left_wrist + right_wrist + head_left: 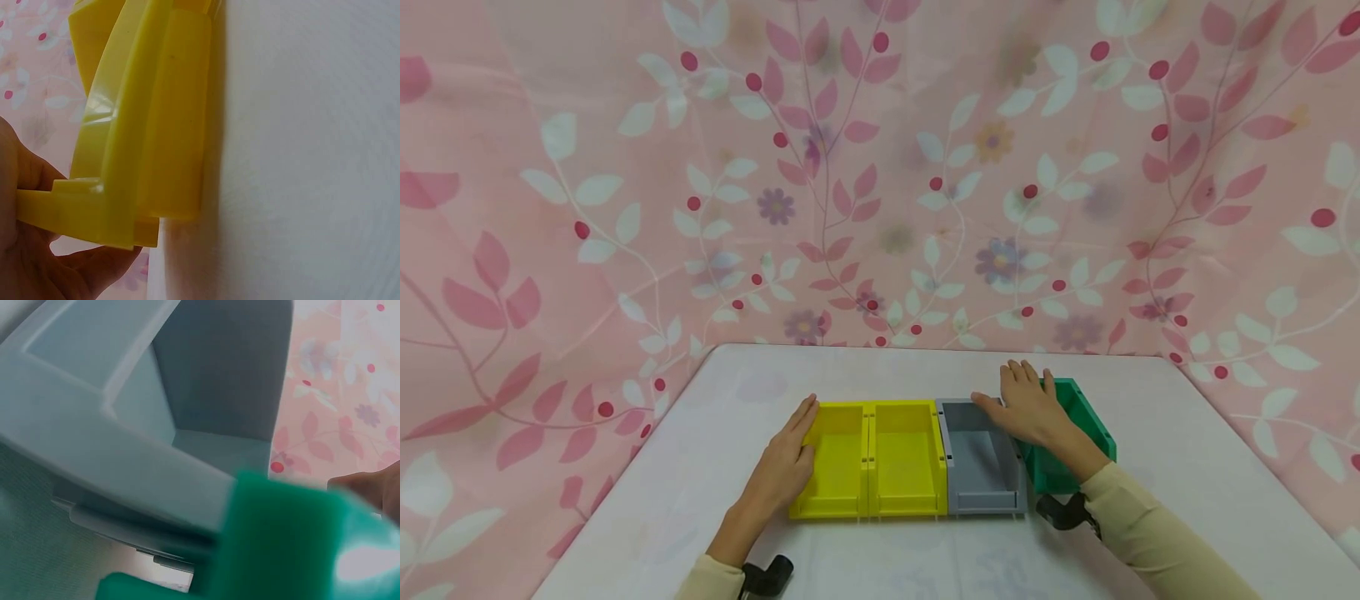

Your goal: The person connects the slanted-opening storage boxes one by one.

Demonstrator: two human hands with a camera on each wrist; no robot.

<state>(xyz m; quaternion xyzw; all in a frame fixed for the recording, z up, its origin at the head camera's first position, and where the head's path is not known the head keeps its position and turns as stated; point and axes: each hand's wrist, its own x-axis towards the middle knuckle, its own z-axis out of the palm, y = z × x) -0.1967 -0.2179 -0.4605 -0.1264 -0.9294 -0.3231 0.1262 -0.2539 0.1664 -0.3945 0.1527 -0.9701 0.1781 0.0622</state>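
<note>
Two yellow storage bins [906, 450] stand side by side, with a grey storage bin [983, 503] against their right side. My left hand [778, 471] lies along the outer wall of the leftmost yellow bin [128, 125], fingers extended and touching it. My right hand [1033, 412] is spread over the gap between the grey bin and a green storage bin [1086, 425]. Its thumb reaches over the grey bin's back part. The green bin stands angled beside the grey one, partly hidden by that hand. In the right wrist view, green plastic [275, 537] blurs before the grey bin [219, 369].
The bins rest on a white-covered table [760, 375]. Behind it hangs a pink curtain [880, 167] with leaves and flowers. A black wrist-camera mount [767, 575] sits at the left wrist, another black mount [1063, 511] at the right.
</note>
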